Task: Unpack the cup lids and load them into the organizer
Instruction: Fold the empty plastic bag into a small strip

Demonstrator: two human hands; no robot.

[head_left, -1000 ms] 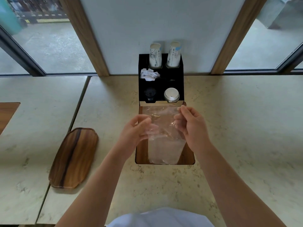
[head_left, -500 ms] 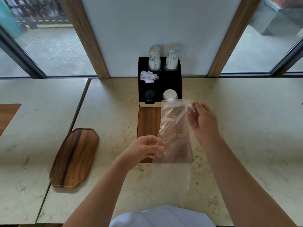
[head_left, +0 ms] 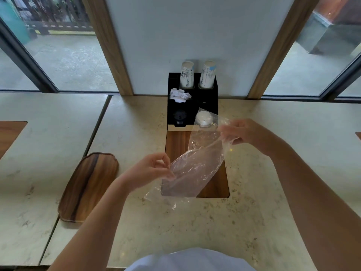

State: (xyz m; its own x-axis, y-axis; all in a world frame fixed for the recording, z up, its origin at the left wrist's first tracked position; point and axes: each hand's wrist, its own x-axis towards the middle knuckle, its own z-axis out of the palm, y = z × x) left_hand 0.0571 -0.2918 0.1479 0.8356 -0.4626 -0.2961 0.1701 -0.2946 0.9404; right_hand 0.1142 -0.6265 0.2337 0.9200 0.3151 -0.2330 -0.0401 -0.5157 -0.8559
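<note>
Left hand (head_left: 154,171) pinching the lower end of a clear plastic bag (head_left: 197,163) between thumb and curled fingers; right hand (head_left: 244,133) gripping the upper end, fingers bunched round the film; bag stretched slantwise between the two, apparently empty, hanging above a wooden inset (head_left: 176,141) in the stone counter (head_left: 273,192).

Beyond both hands, a black organizer (head_left: 209,98) against the wall; white cup lids (head_left: 204,119) stacked in its front compartment just beyond the right hand, seen partly through the film; black cup lids (head_left: 179,117) in the front compartment beside them, ahead of the left hand. Judged from this, unpacking looks done and the loading largely so.

Possible trouble: slack film brushing the white stack as the right hand moves, tipping or dislodging it; a lid overlooked inside the bag falling out if the lower end is released, though none visible; limp plastic slipping from a light pinch and drifting onto the organizer.

Count: one bag; one organizer; two stacks of lids, single lids too close to number; two stacks of paper cups (head_left: 197,77) at the back; one clump of crumpled white paper (head_left: 179,94); one wooden tray (head_left: 88,186) left of the left hand; two hands.
</note>
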